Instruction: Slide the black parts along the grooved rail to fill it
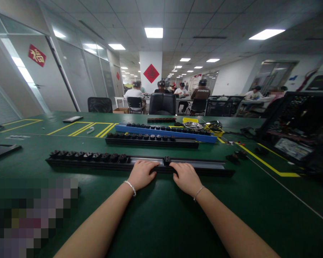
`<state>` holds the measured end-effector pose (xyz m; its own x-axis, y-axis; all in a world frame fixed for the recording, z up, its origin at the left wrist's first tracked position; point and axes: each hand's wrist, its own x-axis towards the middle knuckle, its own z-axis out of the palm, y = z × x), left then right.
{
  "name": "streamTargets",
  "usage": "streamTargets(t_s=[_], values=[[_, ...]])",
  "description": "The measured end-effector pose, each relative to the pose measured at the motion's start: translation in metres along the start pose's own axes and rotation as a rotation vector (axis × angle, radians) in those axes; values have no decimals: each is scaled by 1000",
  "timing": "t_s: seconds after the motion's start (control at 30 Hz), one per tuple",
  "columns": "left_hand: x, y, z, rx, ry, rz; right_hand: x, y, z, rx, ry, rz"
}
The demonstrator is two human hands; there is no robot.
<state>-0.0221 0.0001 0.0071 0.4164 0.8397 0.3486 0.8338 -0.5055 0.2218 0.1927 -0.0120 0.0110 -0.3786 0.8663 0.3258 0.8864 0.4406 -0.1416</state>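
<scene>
A long black rail (pixel 210 168) with a pale inner channel lies across the green table in front of me. Several small black round parts (pixel 104 157) stand in a row along its left half. One separate black part (pixel 167 161) sits in the channel, to the right of that row. My left hand (pixel 142 174) rests over the rail's front edge, fingers stretched toward the left side of this part, thumb apart. On the other side, my right hand (pixel 188 178) lies on the rail with its fingertips at or very near the part. Both hands look open.
Behind lie a second black rail (pixel 150 142) and a blue rail (pixel 165 133), each with a row of black parts. A metal dish (pixel 193 125) and cables (pixel 214 125) are farther back. Open-sided black equipment (pixel 293 132) stands at right. Several people sit at distant tables.
</scene>
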Motion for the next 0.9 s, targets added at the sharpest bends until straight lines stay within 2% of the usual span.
streamTargets(t_s=[0.9], values=[[0,-2,1,8,14,14,0,3,-7,-34,-4,84]])
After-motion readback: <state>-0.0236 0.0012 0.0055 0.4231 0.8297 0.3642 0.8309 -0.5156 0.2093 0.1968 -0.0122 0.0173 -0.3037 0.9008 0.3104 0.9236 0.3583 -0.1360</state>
